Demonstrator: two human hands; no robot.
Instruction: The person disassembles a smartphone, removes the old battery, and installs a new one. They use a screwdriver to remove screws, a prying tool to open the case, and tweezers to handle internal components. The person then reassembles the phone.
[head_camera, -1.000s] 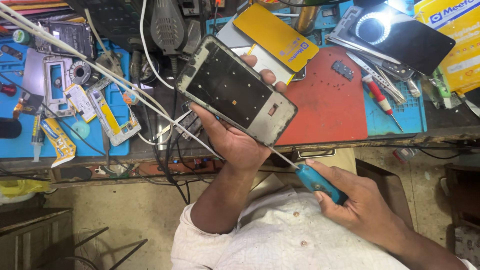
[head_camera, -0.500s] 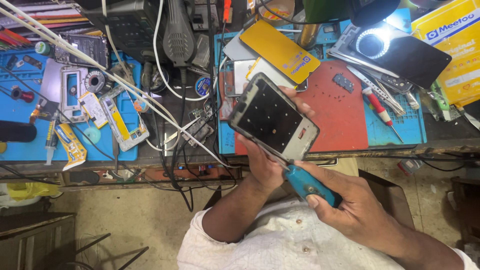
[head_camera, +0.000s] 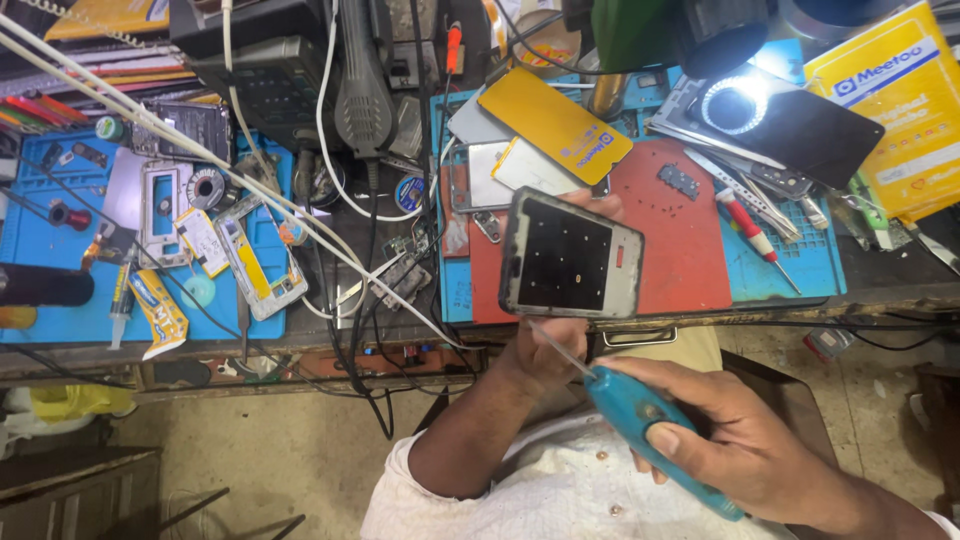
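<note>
The left hand (head_camera: 540, 360) grasps an opened phone frame (head_camera: 570, 257) from below, fingers wrapped round its edges, holding it up just in front of the red mat (head_camera: 690, 250) with its dark inner face toward the camera; the right hand (head_camera: 740, 440) is clenched round a blue-handled screwdriver (head_camera: 650, 420), whose thin shaft runs up to the frame's lower edge, the tip itself too small to see clearly. As a judgement, the frame is held in the air by one hand alone, so a hard push from the driver could twist it loose or let the tip skid off and scratch the frame or jab the left palm; any freed screw would likely drop to the floor, since the frame hangs at the front edge of the bench rather than over the red mat. Counting outward from the red mat: one phone frame in hand, one screwdriver in hand, one red-handled screwdriver (head_camera: 752, 232) just right of the red mat, one yellow flat panel (head_camera: 555, 125) above it, one lit ring lamp (head_camera: 735, 105) to its upper right, one yellow box (head_camera: 895, 110) further right, two blue mats, one under the red mat (head_camera: 790, 270) and one well to its left (head_camera: 60, 260), and two white cables (head_camera: 200, 160) crossing left of it
</note>
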